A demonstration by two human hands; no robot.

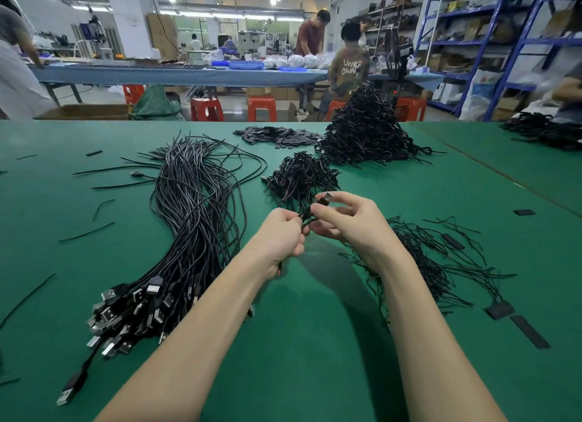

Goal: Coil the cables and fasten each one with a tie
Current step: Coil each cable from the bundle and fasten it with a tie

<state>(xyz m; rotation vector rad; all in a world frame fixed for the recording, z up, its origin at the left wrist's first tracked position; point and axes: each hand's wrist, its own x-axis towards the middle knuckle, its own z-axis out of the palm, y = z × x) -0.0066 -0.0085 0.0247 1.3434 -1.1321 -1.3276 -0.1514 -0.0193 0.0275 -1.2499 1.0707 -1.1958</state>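
- While both forearms reach forward over a green table (299, 358), the head camera shows the two hands meeting above its middle, working one black cable (307, 217) between them.
- The left hand (280, 235) has its fingers curled around the bunched loops of that cable, and a short end with a red tip hangs below the palm.
- The right hand (349, 220) pinches the same cable with thumb and forefinger, just beside the left hand's fingertips; the cable's metal USB plug (326, 198) sticks up above the right forefinger.
- To the left lies a long bundle of uncoiled cables (195, 220), its USB plugs heaped at the near end and its loose tails fanning out at the far end.
- Just beyond the hands sits a small pile of coiled cables (299, 177); a much taller heap of coiled cables (365, 131) stands farther back and to the right.
- Under and to the right of the right forearm lies a loose spread of thin black ties (434, 258).
- Flat black strips (530, 327) lie near the table's right edge, and a scatter of similar pieces (280, 135) lies at the far side.
- Beyond the table, red stools (261, 108), a long blue bench (176, 73) with people standing at it, and blue shelving (491, 40) fill the workshop.
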